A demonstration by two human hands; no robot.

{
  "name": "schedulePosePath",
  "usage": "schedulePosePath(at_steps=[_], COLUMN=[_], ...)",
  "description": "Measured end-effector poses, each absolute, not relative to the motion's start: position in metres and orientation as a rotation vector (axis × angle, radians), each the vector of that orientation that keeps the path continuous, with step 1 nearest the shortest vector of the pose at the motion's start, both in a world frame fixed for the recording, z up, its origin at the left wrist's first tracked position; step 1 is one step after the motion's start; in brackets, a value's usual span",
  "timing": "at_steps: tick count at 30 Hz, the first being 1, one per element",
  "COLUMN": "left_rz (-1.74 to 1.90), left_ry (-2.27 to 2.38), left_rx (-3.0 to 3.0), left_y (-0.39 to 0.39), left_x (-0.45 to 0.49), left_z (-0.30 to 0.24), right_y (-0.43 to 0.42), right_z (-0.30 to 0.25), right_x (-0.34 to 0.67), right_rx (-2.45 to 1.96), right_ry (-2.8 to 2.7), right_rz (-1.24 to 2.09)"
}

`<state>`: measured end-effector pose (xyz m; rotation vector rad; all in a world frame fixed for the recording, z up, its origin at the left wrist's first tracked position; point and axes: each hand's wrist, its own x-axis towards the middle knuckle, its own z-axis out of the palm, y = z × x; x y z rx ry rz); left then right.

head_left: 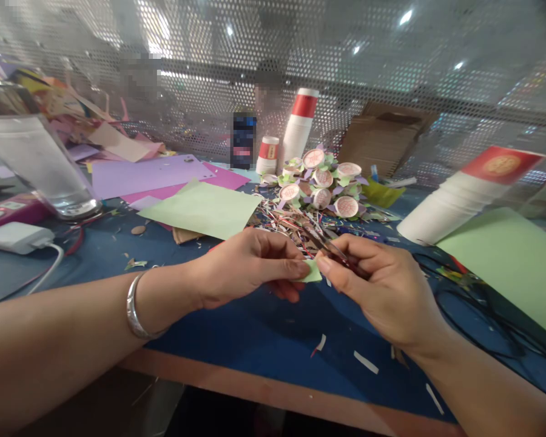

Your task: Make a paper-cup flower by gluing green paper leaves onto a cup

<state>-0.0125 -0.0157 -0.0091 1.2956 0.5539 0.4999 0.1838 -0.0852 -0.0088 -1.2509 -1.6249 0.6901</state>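
Observation:
My left hand point(246, 264) pinches a small light-green paper piece point(312, 271) between thumb and fingers. My right hand point(382, 285) is closed around small scissors point(334, 249), whose blades meet the paper's edge. Both hands hover above the blue table point(255, 328) near its front edge. Just behind them lies a pile of paper scraps point(284, 221), and beyond that a cluster of paper flowers made from cup bottoms point(321, 182).
Green paper sheets point(204, 209) point(509, 258) lie left and right, with purple and pink sheets point(150, 173) behind. Stacked paper cups point(459, 194) point(300, 124) lie and stand nearby. A glass point(40, 164) and a white charger point(16, 237) sit at left. Black cable point(473, 309) loops at right.

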Motion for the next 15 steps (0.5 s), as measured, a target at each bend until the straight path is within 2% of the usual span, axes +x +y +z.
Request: schedulePosePath(at_steps=[15], left_rz=[0.842], left_ry=[0.526], left_rx=[1.556], left_y=[-0.0145], left_x=[-0.0125], left_z=[-0.0067], right_y=[-0.0863], right_z=[-0.0093], right_x=[0.1889], right_rx=[-1.326], right_ry=[-1.551], right_rz=[0.795])
